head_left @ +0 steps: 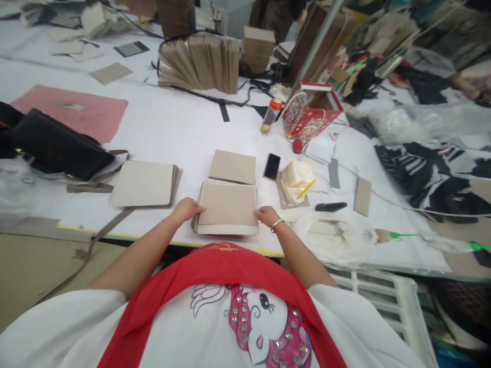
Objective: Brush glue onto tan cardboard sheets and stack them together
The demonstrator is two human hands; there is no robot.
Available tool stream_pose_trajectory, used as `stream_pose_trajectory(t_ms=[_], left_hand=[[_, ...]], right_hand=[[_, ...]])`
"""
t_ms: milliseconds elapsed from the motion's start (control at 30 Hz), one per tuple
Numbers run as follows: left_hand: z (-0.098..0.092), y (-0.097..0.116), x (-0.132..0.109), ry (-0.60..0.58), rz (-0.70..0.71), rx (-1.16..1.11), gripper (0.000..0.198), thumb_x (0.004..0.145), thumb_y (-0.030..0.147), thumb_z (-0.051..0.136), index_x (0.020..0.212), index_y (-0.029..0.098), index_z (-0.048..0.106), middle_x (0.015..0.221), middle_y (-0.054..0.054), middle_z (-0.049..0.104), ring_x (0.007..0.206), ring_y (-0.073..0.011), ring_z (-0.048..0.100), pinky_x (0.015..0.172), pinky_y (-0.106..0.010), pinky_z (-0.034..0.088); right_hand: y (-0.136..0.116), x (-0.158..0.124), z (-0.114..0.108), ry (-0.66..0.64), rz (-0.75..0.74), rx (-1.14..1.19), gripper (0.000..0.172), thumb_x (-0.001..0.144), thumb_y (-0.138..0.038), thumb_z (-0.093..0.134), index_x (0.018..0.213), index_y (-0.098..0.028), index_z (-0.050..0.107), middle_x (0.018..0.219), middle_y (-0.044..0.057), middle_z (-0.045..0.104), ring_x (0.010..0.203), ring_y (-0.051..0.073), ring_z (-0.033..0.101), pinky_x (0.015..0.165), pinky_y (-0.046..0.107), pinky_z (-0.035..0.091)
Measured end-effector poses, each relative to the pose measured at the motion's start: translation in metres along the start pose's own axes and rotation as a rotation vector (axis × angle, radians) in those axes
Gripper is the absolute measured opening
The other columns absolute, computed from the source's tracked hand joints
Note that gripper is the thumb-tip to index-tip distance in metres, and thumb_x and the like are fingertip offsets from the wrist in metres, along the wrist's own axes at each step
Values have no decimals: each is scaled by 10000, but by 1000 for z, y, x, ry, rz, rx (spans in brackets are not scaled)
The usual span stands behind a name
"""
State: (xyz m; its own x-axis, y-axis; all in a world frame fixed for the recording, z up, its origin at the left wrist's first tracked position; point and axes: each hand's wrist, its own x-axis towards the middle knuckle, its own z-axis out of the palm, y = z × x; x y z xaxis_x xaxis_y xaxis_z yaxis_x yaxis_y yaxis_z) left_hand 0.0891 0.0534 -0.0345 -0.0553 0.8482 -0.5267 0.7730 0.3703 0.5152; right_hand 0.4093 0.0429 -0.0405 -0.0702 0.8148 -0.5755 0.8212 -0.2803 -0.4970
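Note:
A tan board (229,204) lies over a stack of paler boards (230,229) at the table's front edge. My left hand (187,208) pinches its left edge, and my right hand (266,215), with a bangle at the wrist, pinches its right edge. Just behind it rests another tan stack (232,166). Off to the left is a stack of light grey boards (143,184), touched by neither hand.
Right of the boards are a phone (272,166), a cream block (297,180) with a yellow stick, and a black tool (331,207). Farther back stand a red-capped bottle (271,116), a red bag (312,120) and a row of boards (203,64). A black bag (61,145) lies left.

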Motion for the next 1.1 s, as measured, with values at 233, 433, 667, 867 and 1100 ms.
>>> stream_pose_trajectory(t_ms=[233,433,667,867,1100], left_hand=[[0,-2,1,-35,26,22,349,844,352,514,1122,141,519,1120,-60,535,975,-219,545,805,-395,481],[2,-4,4,-45,-2,59,358,678,461,646,653,104,646,627,-55,619,634,-171,574,558,-255,427],[-3,1,4,-69,52,144,353,660,474,620,574,133,646,498,-30,574,476,-109,480,480,-234,321],[-3,1,3,-62,36,153,378,662,508,609,605,138,656,529,-40,588,526,-131,510,523,-241,340],[-7,11,-4,33,63,409,425,662,562,583,672,144,658,729,-116,646,732,-225,591,586,-262,370]], right_hand=[[6,2,2,34,-15,19,337,803,-367,474,662,-100,623,517,4,536,466,64,401,492,188,298],[6,2,1,14,-40,55,412,777,-476,488,645,-102,599,489,-10,487,464,65,362,477,193,284],[7,7,4,-16,-23,62,331,808,-365,449,623,-120,572,429,-26,437,436,68,369,478,201,284],[6,8,5,-4,8,22,369,799,-417,451,620,-124,586,455,2,498,425,79,397,462,212,283],[-9,1,-7,93,13,-358,348,796,-445,471,725,-135,612,746,110,635,694,170,570,579,247,342]])
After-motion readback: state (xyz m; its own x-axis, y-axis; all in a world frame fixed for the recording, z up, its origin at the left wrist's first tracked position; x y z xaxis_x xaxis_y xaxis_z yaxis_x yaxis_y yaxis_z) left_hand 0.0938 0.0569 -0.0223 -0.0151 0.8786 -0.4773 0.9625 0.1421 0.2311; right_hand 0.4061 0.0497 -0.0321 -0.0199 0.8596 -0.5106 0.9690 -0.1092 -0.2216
